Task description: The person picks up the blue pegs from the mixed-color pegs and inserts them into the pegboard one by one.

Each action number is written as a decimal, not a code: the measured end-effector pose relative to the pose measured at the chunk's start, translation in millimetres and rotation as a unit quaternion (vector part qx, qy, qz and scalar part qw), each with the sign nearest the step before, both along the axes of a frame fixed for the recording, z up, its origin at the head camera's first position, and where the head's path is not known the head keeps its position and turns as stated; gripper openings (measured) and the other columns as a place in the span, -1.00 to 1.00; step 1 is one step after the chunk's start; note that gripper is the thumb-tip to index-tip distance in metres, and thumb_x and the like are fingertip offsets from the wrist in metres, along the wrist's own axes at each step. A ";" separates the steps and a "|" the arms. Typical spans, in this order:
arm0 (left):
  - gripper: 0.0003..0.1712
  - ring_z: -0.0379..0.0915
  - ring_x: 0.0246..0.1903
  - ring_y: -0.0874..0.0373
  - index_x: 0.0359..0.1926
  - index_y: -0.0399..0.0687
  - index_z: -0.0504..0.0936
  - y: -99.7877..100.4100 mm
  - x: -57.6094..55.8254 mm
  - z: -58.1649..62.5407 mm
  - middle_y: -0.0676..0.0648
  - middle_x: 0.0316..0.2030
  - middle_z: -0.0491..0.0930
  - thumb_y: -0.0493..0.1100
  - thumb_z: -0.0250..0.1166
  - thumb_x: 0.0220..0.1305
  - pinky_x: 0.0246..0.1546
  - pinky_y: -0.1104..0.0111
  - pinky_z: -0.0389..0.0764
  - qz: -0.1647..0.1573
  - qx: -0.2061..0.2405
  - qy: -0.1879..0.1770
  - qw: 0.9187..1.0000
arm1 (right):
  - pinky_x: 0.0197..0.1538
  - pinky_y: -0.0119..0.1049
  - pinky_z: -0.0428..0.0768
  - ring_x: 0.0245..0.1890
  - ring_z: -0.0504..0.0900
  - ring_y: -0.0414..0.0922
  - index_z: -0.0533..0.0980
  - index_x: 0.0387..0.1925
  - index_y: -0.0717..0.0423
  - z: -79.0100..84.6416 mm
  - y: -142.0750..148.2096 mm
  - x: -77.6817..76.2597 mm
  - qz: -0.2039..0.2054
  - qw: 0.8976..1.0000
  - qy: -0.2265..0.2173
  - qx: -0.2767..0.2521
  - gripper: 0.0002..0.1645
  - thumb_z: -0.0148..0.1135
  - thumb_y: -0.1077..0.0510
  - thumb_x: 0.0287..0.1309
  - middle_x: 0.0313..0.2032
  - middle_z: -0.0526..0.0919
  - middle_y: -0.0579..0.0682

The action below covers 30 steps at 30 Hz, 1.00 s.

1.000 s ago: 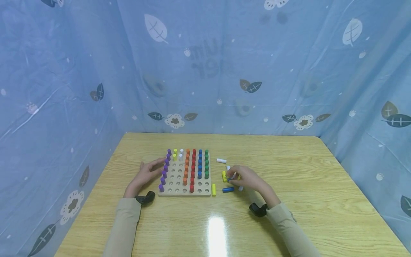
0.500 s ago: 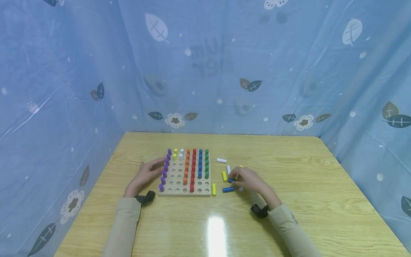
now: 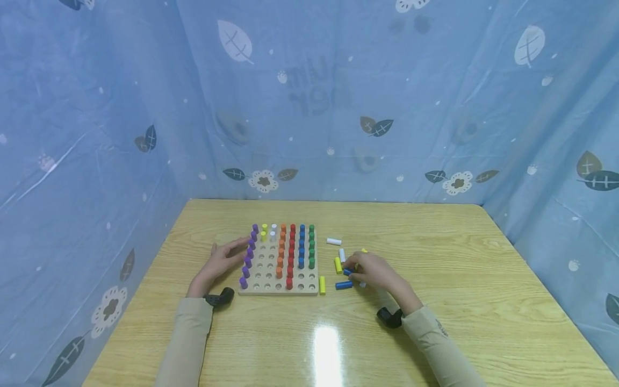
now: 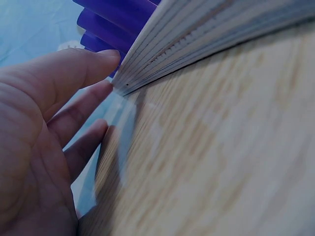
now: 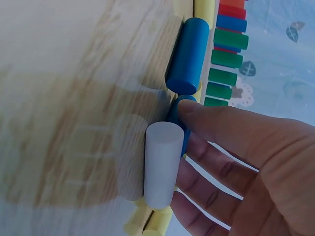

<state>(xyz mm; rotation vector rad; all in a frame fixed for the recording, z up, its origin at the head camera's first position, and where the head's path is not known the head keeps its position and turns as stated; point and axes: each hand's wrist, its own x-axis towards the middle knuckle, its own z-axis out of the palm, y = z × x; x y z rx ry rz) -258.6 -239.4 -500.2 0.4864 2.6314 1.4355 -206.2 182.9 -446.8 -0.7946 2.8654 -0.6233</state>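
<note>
A wooden pegboard (image 3: pixel 278 291) holds rows of purple, yellow, white, orange, red, blue and green pegs, with bare holes among them. My left hand (image 3: pixel 223 263) lies at its left side, fingers fairly straight; in the left wrist view the fingertips (image 4: pixel 109 58) are at the board's edge, beside the purple pegs (image 4: pixel 115 22). Right of the board, my right hand (image 3: pixel 374 270) pinches a blue peg (image 5: pixel 175 115) low over the table, thumb on its near side. A white peg (image 5: pixel 162 164) lies close to those fingers, and another blue peg (image 5: pixel 188 56) is just beyond.
Loose pegs lie around the right hand: a white peg (image 3: pixel 333 242) at the back, a yellow peg (image 3: pixel 338 265), a yellow peg (image 3: pixel 322 285) against the board's right side, and a blue peg (image 3: pixel 344 285). A blue patterned curtain (image 3: pixel 309 107) surrounds the wooden table (image 3: pixel 459 279).
The right hand has stayed almost in place, its fingers now around the blue peg. A white peg by its fingertips has shifted slightly left. My left hand has not moved.
</note>
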 end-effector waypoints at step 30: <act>-0.46 -0.03 0.34 -0.24 0.28 -0.12 0.33 2.5 0.3 1.0 -0.27 0.31 0.21 -0.12 0.14 0.31 0.20 -0.20 -0.73 0.002 -0.009 0.009 1.000 | -0.23 -0.34 0.59 -0.29 0.59 -0.22 0.58 -0.10 0.05 -5.6 2.8 -7.9 0.000 0.994 -0.056 -0.095 -0.73 0.27 0.17 0.11 -0.27 0.64 -0.12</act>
